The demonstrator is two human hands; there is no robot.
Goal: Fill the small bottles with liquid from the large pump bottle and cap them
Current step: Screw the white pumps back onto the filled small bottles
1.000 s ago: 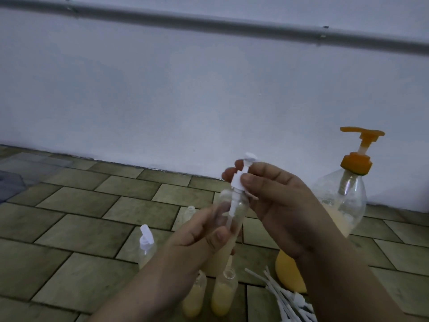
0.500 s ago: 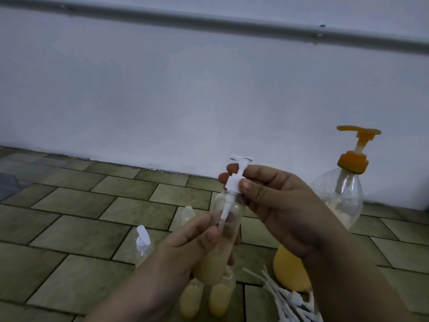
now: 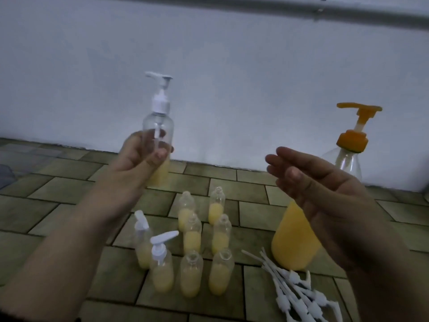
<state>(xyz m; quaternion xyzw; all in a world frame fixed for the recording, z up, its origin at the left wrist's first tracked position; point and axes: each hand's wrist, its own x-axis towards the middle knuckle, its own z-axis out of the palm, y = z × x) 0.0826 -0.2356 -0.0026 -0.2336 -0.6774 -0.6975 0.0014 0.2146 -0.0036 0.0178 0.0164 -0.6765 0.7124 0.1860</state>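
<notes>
Your left hand (image 3: 141, 156) grips a capped bottle (image 3: 159, 140), part full of yellow liquid, raised at centre left of the frame. Your right hand (image 3: 325, 191) hangs spread and holds nothing, just in front of the pump bottle (image 3: 348, 163) at the right. On the floor (image 3: 46, 205), two small bottles are capped (image 3: 160, 263); six filled ones (image 3: 218, 270) stand uncapped. Loose pump caps (image 3: 299, 289) lie at lower right. Filling looks done; most capping remains.
</notes>
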